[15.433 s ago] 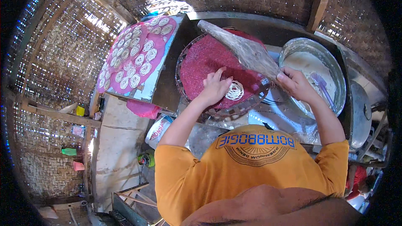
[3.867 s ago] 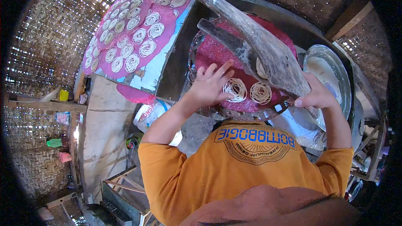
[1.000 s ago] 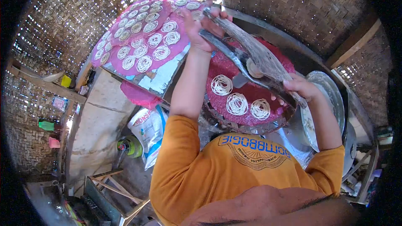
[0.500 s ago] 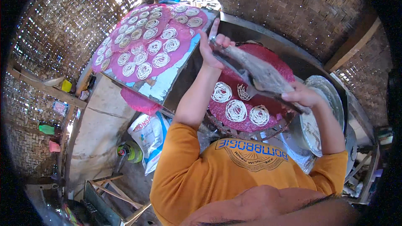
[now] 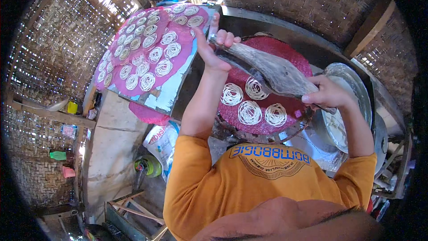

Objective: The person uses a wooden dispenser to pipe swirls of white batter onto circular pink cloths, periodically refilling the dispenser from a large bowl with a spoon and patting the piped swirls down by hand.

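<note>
A long, weathered wooden hand press (image 5: 278, 71) hangs tilted over a round pink mesh sheet (image 5: 285, 127). My left hand (image 5: 216, 47) has its lower fingers curled round the press's far-left end, with the index finger and thumb stretched up. My right hand (image 5: 330, 93) grips the other end, thumb on top. Below lie several white coils of thin strands; the one nearest the press is a noodle coil (image 5: 256, 88) partly covered by the wood. Two more, a left coil (image 5: 232, 94) and a front coil (image 5: 249, 113), sit beside it.
On the left, a table (image 5: 171, 90) bears pink sheets (image 5: 167, 69) dotted with several coils. To the right stands a large metal basin (image 5: 350, 73) with pale paste inside. A white sack (image 5: 160, 145) and a green round object (image 5: 152, 166) are low on the left. Woven walls surround the place.
The coil under the press has grown from a partial loop to a fuller round. Both hands keep their hold on the press. The whole view has shifted slightly.
</note>
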A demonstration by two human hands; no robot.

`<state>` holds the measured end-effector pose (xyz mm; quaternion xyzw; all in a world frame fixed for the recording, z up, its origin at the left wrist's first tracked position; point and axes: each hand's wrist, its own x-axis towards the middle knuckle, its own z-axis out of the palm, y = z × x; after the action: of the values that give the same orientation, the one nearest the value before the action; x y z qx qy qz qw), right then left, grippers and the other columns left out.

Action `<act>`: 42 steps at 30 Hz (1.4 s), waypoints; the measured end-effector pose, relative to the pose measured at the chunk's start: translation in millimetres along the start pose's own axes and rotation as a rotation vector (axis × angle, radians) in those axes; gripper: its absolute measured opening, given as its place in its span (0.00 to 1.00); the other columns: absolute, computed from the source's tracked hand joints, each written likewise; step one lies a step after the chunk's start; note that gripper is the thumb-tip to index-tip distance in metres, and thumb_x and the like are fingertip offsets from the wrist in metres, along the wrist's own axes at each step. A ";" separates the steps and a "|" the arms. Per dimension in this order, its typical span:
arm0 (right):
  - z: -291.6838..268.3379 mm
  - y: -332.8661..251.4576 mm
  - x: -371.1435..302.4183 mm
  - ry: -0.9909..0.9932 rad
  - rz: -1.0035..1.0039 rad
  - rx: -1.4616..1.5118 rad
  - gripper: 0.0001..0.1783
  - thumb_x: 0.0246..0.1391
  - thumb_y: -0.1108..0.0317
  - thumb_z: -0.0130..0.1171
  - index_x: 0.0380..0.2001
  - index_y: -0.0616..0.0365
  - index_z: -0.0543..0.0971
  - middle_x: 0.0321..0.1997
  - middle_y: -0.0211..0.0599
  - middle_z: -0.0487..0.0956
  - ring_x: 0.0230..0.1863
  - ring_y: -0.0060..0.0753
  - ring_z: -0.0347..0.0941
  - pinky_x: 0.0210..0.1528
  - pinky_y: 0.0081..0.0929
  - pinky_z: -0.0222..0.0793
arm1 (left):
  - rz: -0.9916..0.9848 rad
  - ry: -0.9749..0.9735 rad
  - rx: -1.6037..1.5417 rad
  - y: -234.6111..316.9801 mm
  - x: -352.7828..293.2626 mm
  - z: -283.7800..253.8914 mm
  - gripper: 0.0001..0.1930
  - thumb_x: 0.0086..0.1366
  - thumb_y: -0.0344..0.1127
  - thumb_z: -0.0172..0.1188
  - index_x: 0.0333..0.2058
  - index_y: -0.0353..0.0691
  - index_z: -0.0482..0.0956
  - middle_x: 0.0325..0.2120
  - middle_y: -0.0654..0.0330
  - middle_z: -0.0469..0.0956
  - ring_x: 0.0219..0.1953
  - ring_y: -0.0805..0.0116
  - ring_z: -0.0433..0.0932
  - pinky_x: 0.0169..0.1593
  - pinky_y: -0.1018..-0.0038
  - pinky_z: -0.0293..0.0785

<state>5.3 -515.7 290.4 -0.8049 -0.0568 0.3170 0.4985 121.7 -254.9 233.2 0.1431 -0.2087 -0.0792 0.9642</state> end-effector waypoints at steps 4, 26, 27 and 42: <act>-0.1 -2.3 -9.0 0.074 -0.032 0.024 0.28 0.38 0.58 0.62 0.43 0.61 0.71 0.31 0.27 0.73 0.26 0.15 0.66 0.25 0.16 0.63 | -0.144 -0.008 0.071 -15.1 4.6 -1.2 0.31 0.55 0.61 0.43 0.48 0.41 0.64 0.20 0.63 0.69 0.27 0.68 0.69 0.39 0.69 0.66; -9.0 20.1 -5.0 0.251 -0.147 0.080 0.29 0.38 0.58 0.62 0.44 0.62 0.70 0.29 0.29 0.73 0.26 0.17 0.65 0.27 0.17 0.63 | -0.638 -0.599 2.319 -40.4 -57.7 -31.4 0.30 0.56 0.56 0.41 0.52 0.43 0.61 0.58 0.58 0.45 0.52 0.55 0.53 0.53 0.60 0.48; -9.3 20.6 -6.5 0.250 -0.148 0.084 0.29 0.38 0.58 0.62 0.44 0.62 0.70 0.29 0.29 0.73 0.26 0.17 0.65 0.27 0.17 0.63 | -0.450 -0.685 2.435 -35.0 -61.9 -32.3 0.31 0.56 0.56 0.41 0.53 0.43 0.59 0.58 0.58 0.46 0.52 0.56 0.53 0.52 0.60 0.48; -16.2 53.6 -19.3 -0.017 0.002 0.362 0.28 0.50 0.42 0.43 0.38 0.58 0.69 0.25 0.33 0.73 0.19 0.20 0.68 0.20 0.17 0.65 | -0.202 -0.065 0.056 -51.8 46.3 17.3 0.39 0.53 0.68 0.35 0.55 0.45 0.55 0.13 0.68 0.64 0.22 0.66 0.68 0.38 0.62 0.66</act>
<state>-12.9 -562.6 259.1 -0.6994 -0.0023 0.3294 0.6343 151.3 -318.0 249.9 0.1875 -0.2263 -0.1749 0.9397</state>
